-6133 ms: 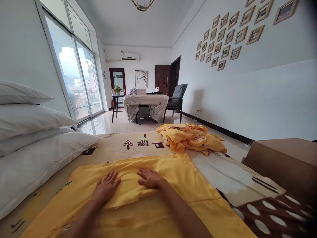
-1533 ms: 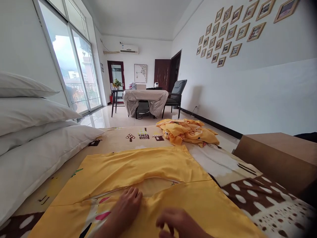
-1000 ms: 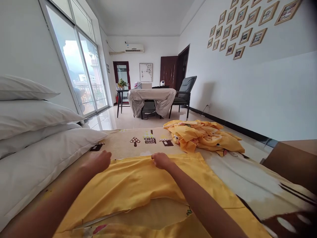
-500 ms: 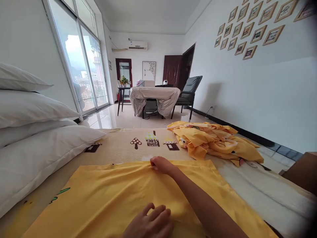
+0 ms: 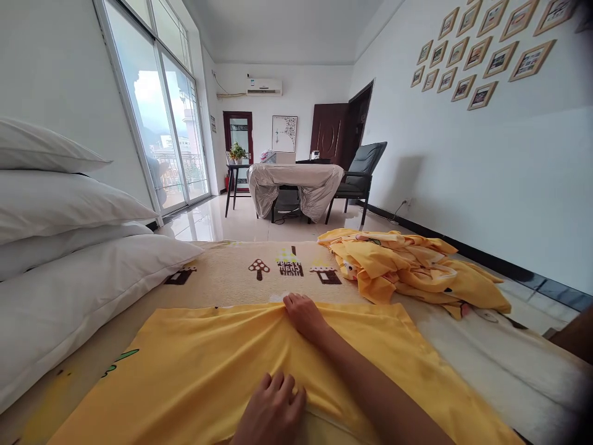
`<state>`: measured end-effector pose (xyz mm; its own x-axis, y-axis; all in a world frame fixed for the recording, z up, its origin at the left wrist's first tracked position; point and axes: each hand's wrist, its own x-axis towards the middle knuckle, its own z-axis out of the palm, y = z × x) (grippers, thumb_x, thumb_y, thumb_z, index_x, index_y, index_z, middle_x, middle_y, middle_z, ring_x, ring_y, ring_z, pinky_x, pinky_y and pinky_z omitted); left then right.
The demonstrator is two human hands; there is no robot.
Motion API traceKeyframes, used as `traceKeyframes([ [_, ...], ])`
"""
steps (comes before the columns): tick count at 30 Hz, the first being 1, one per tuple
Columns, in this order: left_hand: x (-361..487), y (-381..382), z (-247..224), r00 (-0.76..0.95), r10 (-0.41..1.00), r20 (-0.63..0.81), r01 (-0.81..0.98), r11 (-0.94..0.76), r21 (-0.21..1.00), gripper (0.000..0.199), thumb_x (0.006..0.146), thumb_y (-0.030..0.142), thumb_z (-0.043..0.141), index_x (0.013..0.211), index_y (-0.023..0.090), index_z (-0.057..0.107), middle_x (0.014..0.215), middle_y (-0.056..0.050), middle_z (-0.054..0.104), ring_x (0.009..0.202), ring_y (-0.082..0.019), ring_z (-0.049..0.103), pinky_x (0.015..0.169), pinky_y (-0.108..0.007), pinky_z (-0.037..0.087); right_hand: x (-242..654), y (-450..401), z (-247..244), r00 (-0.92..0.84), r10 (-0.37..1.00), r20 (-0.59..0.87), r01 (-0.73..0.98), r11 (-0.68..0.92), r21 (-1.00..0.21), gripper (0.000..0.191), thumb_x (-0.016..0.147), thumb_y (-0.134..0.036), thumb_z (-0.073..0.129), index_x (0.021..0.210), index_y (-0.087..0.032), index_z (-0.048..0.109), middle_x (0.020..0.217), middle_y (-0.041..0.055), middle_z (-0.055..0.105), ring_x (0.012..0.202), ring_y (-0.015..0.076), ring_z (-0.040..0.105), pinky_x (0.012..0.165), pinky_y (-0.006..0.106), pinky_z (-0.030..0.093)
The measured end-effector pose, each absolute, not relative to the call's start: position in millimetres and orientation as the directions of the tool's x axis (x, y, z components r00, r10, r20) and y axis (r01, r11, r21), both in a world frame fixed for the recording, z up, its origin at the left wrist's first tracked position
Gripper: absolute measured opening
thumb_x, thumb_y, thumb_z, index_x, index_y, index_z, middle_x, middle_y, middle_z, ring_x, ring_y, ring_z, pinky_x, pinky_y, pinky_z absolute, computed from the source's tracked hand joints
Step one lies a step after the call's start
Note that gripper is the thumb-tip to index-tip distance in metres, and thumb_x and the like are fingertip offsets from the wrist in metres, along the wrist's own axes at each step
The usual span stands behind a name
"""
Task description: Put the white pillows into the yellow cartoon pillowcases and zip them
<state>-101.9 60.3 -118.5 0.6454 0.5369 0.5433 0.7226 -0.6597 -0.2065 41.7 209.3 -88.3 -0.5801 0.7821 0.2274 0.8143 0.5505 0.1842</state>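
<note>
A yellow cloth lies spread over the bed, with folds running out from its far edge. My right hand is closed on that far edge near the middle, the forearm reaching in from the lower right. Nearer to me, my left hand rests on the cloth with its fingers curled, closed on the yellow fabric. Just right of it, an edge of the cloth is lifted and a paler layer shows beneath.
White pillows are stacked at the left. A crumpled yellow cloth pile lies at the back right on the patterned cream blanket. Beyond the bed stand a covered table and a dark chair.
My left hand has shifted slightly left and up, its fingers now bunched on the fabric. The near edge of the cloth is pulled up more. The view has turned a little left.
</note>
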Motion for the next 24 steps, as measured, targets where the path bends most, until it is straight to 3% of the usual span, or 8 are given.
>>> traceKeyframes([
  [7, -99, 59, -115, 0.597, 0.56, 0.575, 0.778, -0.579, -0.243, 0.02, 0.077, 0.015, 0.055, 0.096, 0.022, 0.052, 0.072, -0.001, 0.061, 0.06, -0.019, 0.057, 0.046, -0.029, 0.033, 42, 208, -91, -0.68, 0.698, 0.222, 0.731, 0.623, 0.279, 0.022, 0.092, -0.009, 0.035, 0.097, -0.013, 0.055, 0.097, 0.0128, 0.061, 0.09, 0.0234, 0.053, 0.077, 0.036, 0.037],
  [10, -98, 60, -114, 0.624, 0.42, 0.659, 0.739, -0.592, -0.322, 0.02, 0.079, 0.011, 0.048, 0.098, 0.018, 0.054, 0.064, -0.002, 0.058, 0.051, -0.017, 0.054, 0.044, -0.03, 0.031, 40, 215, -87, -0.686, 0.696, 0.212, 0.725, 0.631, 0.276, 0.017, 0.091, -0.01, 0.04, 0.095, -0.013, 0.056, 0.094, 0.0112, 0.063, 0.087, 0.0219, 0.055, 0.076, 0.035, 0.038],
  [14, -93, 61, -125, 0.705, 0.189, 0.683, 0.623, -0.624, -0.471, 0.016, 0.08, 0.005, 0.043, 0.075, 0.016, 0.054, 0.048, 0.0, 0.048, 0.04, -0.013, 0.045, 0.042, -0.029, 0.029, 34, 220, -81, -0.63, 0.745, 0.22, 0.775, 0.586, 0.236, 0.018, 0.089, -0.009, 0.04, 0.094, -0.014, 0.057, 0.094, 0.0118, 0.064, 0.087, 0.0222, 0.056, 0.076, 0.035, 0.038],
  [16, -92, 61, -130, 0.729, 0.12, 0.674, 0.555, -0.68, -0.479, 0.02, 0.081, 0.007, 0.045, 0.066, 0.018, 0.05, 0.044, 0.001, 0.044, 0.037, -0.011, 0.042, 0.039, -0.028, 0.026, 31, 216, -82, -0.578, 0.782, 0.234, 0.816, 0.543, 0.199, 0.02, 0.089, -0.008, 0.039, 0.095, -0.014, 0.057, 0.095, 0.0124, 0.063, 0.089, 0.0232, 0.056, 0.077, 0.036, 0.039],
  [18, -95, 61, -128, 0.726, 0.147, 0.672, 0.517, -0.761, -0.392, 0.025, 0.084, 0.013, 0.046, 0.06, 0.019, 0.046, 0.041, 0.003, 0.043, 0.035, -0.01, 0.04, 0.038, -0.027, 0.025, 28, 207, -85, -0.505, 0.823, 0.261, 0.863, 0.483, 0.147, 0.024, 0.089, -0.007, 0.037, 0.099, -0.014, 0.057, 0.097, 0.0131, 0.063, 0.091, 0.0243, 0.056, 0.079, 0.037, 0.039],
  [20, -100, 60, -116, 0.682, 0.266, 0.682, 0.542, -0.809, -0.227, 0.029, 0.087, 0.02, 0.043, 0.058, 0.02, 0.045, 0.042, 0.003, 0.045, 0.036, -0.01, 0.042, 0.039, -0.026, 0.028, 27, 193, -90, -0.418, 0.86, 0.294, 0.907, 0.412, 0.083, 0.027, 0.089, -0.008, 0.035, 0.105, -0.013, 0.056, 0.102, 0.0144, 0.062, 0.095, 0.0255, 0.056, 0.082, 0.038, 0.039],
  [22, -109, 60, -98, 0.563, 0.456, 0.689, 0.628, -0.779, 0.002, 0.035, 0.09, 0.023, 0.034, 0.058, 0.021, 0.048, 0.044, 0.001, 0.049, 0.041, -0.01, 0.047, 0.044, -0.025, 0.034, 26, 177, -94, -0.348, 0.882, 0.317, 0.933, 0.359, 0.024, 0.03, 0.092, -0.015, 0.035, 0.115, -0.013, 0.054, 0.11, 0.015, 0.061, 0.101, 0.0252, 0.055, 0.086, 0.038, 0.039],
  [24, -122, 65, -80, 0.396, 0.677, 0.62, 0.736, -0.638, 0.226, 0.039, 0.092, 0.025, 0.028, 0.068, 0.02, 0.058, 0.06, -0.003, 0.062, 0.057, -0.012, 0.059, 0.057, -0.025, 0.044, 26, 160, -99, -0.365, 0.883, 0.296, 0.918, 0.394, -0.041, 0.038, 0.094, -0.03, 0.037, 0.127, -0.016, 0.049, 0.125, 0.0133, 0.057, 0.113, 0.0237, 0.051, 0.094, 0.035, 0.037],
])
